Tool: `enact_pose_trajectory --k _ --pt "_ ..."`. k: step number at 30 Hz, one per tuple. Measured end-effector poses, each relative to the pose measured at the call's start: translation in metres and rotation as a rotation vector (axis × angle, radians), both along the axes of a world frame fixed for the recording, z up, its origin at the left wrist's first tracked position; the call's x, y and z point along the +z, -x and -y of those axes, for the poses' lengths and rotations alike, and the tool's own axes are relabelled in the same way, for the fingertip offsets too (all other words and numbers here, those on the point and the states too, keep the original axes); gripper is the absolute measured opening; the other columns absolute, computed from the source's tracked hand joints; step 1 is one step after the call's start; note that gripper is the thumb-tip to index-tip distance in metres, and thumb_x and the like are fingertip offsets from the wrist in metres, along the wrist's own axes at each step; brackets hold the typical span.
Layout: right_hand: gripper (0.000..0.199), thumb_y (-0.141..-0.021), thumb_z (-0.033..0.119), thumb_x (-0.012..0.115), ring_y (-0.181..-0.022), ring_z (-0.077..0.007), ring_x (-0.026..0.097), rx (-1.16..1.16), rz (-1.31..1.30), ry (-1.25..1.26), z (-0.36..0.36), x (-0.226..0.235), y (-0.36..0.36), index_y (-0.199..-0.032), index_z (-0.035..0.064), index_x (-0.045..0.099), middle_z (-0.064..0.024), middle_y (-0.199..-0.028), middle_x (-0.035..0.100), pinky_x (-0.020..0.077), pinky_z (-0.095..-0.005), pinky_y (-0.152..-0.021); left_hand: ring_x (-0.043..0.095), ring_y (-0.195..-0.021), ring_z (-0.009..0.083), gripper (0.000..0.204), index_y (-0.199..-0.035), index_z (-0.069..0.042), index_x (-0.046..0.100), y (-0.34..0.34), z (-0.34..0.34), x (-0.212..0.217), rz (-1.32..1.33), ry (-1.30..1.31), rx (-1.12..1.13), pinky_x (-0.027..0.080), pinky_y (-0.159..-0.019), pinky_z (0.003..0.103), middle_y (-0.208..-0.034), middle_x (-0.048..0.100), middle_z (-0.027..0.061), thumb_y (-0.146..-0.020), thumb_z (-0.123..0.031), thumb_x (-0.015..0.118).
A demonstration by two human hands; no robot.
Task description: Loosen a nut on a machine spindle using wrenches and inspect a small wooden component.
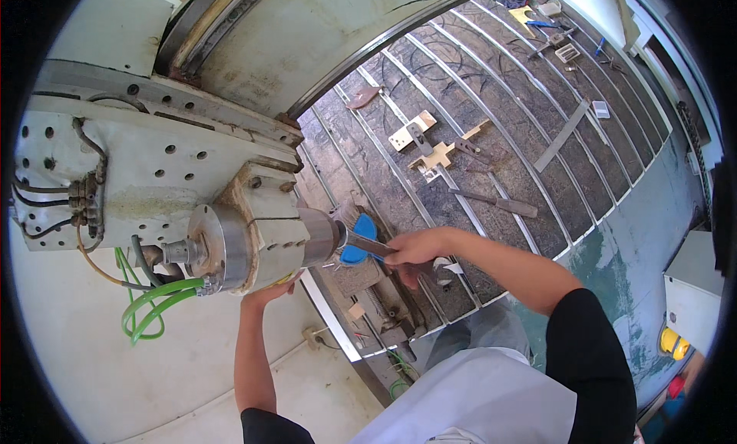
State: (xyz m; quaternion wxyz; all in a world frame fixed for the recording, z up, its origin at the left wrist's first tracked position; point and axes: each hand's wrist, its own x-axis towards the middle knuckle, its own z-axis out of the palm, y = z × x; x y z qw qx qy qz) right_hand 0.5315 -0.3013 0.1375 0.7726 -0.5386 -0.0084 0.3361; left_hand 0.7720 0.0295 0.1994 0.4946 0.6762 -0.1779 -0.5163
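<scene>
My right hand [418, 248] is closed around the end of a flat, brownish metal bar [370, 244]. The bar's other end meets the nose of a round steel spindle [321, 236] on the machine head; whether it grips or only touches there cannot be made out. My left hand [270, 292] reaches up to the underside of the spindle housing [269, 240], beside a small yellow spot. Most of its fingers are hidden by the housing. Below the bar, a blue plastic piece [357, 250] shows next to pale bristles.
The slotted machine table [491, 129] holds brass-coloured blocks [437, 158], a wooden-handled tool [516, 207], a long flat steel strip [562, 137] and several small tools at the far end. A vise-like fixture [372, 302] sits under the spindle. Green hoses [157, 298] hang at the left.
</scene>
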Motion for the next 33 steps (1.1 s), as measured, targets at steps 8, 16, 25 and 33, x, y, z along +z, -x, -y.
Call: enact_pose_trajectory --k 8,16,25,33 --pt "0.026 -0.099 0.02 0.047 -0.047 -0.0189 0.059 -0.167 -0.024 0.05 -0.006 0.0 0.029 -0.08 0.0006 0.048 -0.0057 -0.057 0.053 0.0472 -0.0341 -0.047 0.048 -0.044 0.0161 0.046 -0.075 0.0 0.058 0.052 0.032 0.022 1.093 -0.403 -0.256 0.039 -0.044 0.03 -0.057 0.054 0.0071 -0.093 -0.042 0.056" --pt "0.031 -0.1 0.019 0.047 -0.046 -0.0159 0.054 -0.365 -0.005 0.056 -0.058 -0.009 0.045 -0.075 0.0004 0.046 -0.0051 -0.058 0.051 0.047 -0.0325 -0.045 0.045 -0.046 0.0252 0.047 -0.067 0.004 0.054 0.088 0.045 0.016 1.117 -0.46 -0.119 0.036 -0.049 0.041 -0.052 0.048 0.0171 -0.094 -0.034 0.056" --pt "0.025 -0.098 0.014 0.049 -0.043 -0.0164 0.057 -0.646 0.054 0.079 -0.112 -0.022 0.048 -0.078 -0.0017 0.05 -0.0065 -0.054 0.054 0.043 -0.0326 -0.041 0.056 -0.058 0.0434 0.045 -0.066 0.0 0.059 0.102 0.052 0.02 1.143 -0.634 -0.095 0.043 -0.053 0.049 -0.06 0.057 0.022 -0.092 -0.037 0.056" --pt "0.027 -0.1 0.02 0.05 -0.047 -0.0103 0.051 -0.834 -0.076 -0.056 -0.18 -0.021 0.039 -0.082 0.0006 0.046 -0.0025 -0.058 0.049 0.0437 -0.0291 -0.043 0.058 -0.059 0.0434 0.046 -0.064 -0.001 0.058 0.114 0.057 0.018 1.146 -0.686 -0.022 0.044 -0.055 0.051 -0.06 0.057 0.0223 -0.091 -0.038 0.055"
